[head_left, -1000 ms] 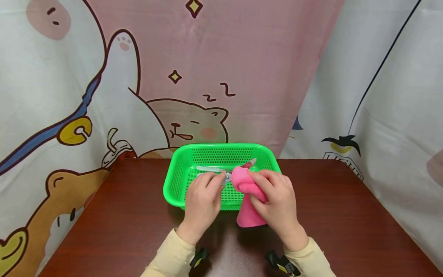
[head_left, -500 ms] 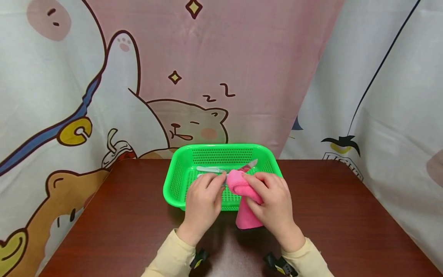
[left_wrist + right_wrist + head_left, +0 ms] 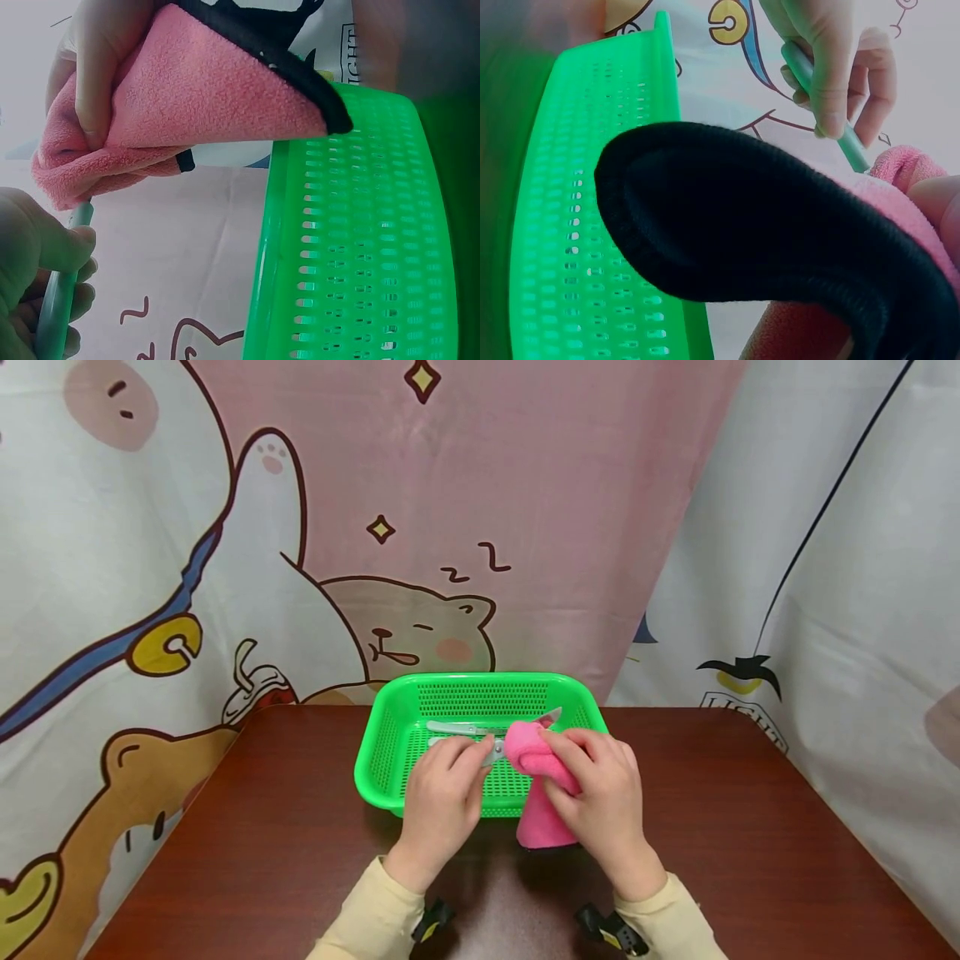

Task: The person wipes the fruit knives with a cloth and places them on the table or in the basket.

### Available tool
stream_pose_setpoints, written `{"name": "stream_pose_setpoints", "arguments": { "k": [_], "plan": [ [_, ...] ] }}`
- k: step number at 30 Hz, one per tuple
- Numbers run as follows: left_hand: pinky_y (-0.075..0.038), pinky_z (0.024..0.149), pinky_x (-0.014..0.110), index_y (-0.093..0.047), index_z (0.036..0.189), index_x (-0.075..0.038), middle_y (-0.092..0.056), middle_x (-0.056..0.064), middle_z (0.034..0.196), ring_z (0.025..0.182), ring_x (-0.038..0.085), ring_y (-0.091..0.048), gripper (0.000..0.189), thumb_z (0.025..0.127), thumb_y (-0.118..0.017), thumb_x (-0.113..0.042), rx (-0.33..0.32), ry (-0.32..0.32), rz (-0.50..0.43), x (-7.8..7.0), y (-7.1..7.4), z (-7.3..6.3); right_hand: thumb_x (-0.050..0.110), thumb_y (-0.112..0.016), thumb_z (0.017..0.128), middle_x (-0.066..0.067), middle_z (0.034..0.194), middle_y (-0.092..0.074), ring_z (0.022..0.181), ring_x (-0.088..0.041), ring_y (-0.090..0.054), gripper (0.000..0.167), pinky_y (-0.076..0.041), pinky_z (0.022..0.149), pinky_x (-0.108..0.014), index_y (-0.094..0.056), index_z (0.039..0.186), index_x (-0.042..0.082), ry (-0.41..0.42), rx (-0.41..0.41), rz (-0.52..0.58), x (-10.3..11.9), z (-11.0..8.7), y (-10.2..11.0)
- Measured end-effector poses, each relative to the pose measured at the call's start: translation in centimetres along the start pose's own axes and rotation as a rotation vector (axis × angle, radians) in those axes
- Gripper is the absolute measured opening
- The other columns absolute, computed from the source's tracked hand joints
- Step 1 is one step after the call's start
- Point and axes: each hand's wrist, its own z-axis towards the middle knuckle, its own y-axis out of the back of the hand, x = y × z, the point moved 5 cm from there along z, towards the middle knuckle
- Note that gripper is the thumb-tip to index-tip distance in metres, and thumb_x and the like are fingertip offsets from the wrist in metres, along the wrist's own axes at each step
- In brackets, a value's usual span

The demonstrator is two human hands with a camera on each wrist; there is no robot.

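In the head view my left hand (image 3: 442,785) grips the pale green-white handle (image 3: 58,307) of a knife with a round rivet at the handle's end. A pink cloth (image 3: 531,747) with black edging wraps the knife's blade, and only the blade's tip (image 3: 552,717) sticks out past the cloth. My right hand (image 3: 600,789) pinches the folded cloth around the blade, thumb below and fingers on top. The cloth's loose end hangs down under the right hand; its black underside (image 3: 705,214) fills much of the right wrist view.
Beneath and beyond the hands a green perforated basket (image 3: 366,768) stands on the dark brown table (image 3: 285,827). A white-handled utensil (image 3: 450,727) lies in the basket, with another pale piece beside it. A printed curtain (image 3: 570,527) hangs behind the table.
The right hand slid the cloth left over the rivet, then back right along the blade, so the rivet shows again and less of the blade sticks out. The left hand stays nearly still.
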Motion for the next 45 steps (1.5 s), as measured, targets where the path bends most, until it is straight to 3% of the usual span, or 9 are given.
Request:
{"name": "stream_pose_setpoints", "arguments": {
  "k": [9, 16, 23, 29, 39, 45],
  "plan": [
    [-0.054, 0.069, 0.038, -0.07, 0.111, -0.004, -0.064, 0.008, 0.09, 0.081, 0.023, -0.063, 0.034, 0.079, -0.08, -0.001, 0.009, 0.0, -0.01, 0.0, 0.0, 0.0, 0.04, -0.055, 0.094, -0.013, 0.094, -0.064, 0.082, -0.032, -0.061, 0.036, -0.042, 0.07, -0.049, -0.074, 0.111, 0.013, -0.032, -0.008, 0.003, -0.8, 0.1, 0.6],
    [-0.054, 0.07, 0.038, -0.07, 0.112, -0.004, -0.064, 0.008, 0.091, 0.082, 0.023, -0.063, 0.031, 0.082, -0.078, -0.002, 0.004, -0.002, -0.012, 0.1, -0.1, -0.1, 0.031, -0.063, 0.085, -0.012, 0.095, -0.065, 0.083, -0.032, -0.061, 0.034, -0.042, 0.072, -0.05, -0.074, 0.112, 0.014, -0.054, -0.012, 0.013, -1.3, 0.3, 0.8],
    [-0.054, 0.07, 0.038, -0.07, 0.112, -0.004, -0.064, 0.007, 0.09, 0.081, 0.024, -0.063, 0.029, 0.083, -0.077, -0.003, 0.0, -0.004, -0.012, 0.1, -0.1, -0.1, 0.037, -0.063, 0.088, -0.013, 0.096, -0.065, 0.086, -0.033, -0.062, 0.036, -0.041, 0.073, -0.049, -0.073, 0.113, 0.012, -0.08, -0.008, 0.013, -1.7, 0.4, 1.2],
    [-0.054, 0.069, 0.038, -0.07, 0.112, -0.005, -0.064, 0.007, 0.09, 0.08, 0.023, -0.063, 0.027, 0.086, -0.075, -0.004, -0.006, -0.008, -0.018, 0.0, -0.1, 0.0, 0.026, -0.071, 0.079, -0.014, 0.099, -0.065, 0.089, -0.034, -0.061, 0.038, -0.042, 0.075, -0.05, -0.072, 0.113, 0.01, -0.11, 0.003, 0.019, -2.2, 0.4, 1.6],
    [-0.054, 0.069, 0.037, -0.071, 0.112, -0.005, -0.064, 0.007, 0.09, 0.08, 0.023, -0.063, 0.028, 0.085, -0.076, -0.004, -0.008, -0.012, -0.025, 0.0, 0.0, 0.0, 0.028, -0.068, 0.081, -0.014, 0.099, -0.066, 0.09, -0.034, -0.061, 0.037, -0.039, 0.074, -0.048, -0.073, 0.112, 0.009, -0.121, -0.033, 0.008, -2.8, 0.5, 2.1],
    [-0.053, 0.068, 0.037, -0.071, 0.111, -0.005, -0.064, 0.006, 0.089, 0.079, 0.022, -0.063, 0.021, 0.09, -0.072, -0.008, -0.004, -0.014, -0.035, 0.0, 0.0, 0.0, 0.023, -0.069, 0.078, -0.014, 0.099, -0.066, 0.089, -0.034, -0.06, 0.037, -0.039, 0.073, -0.047, -0.073, 0.112, 0.008, -0.139, -0.042, -0.002, -3.2, 0.7, 2.5]
  ]
}}
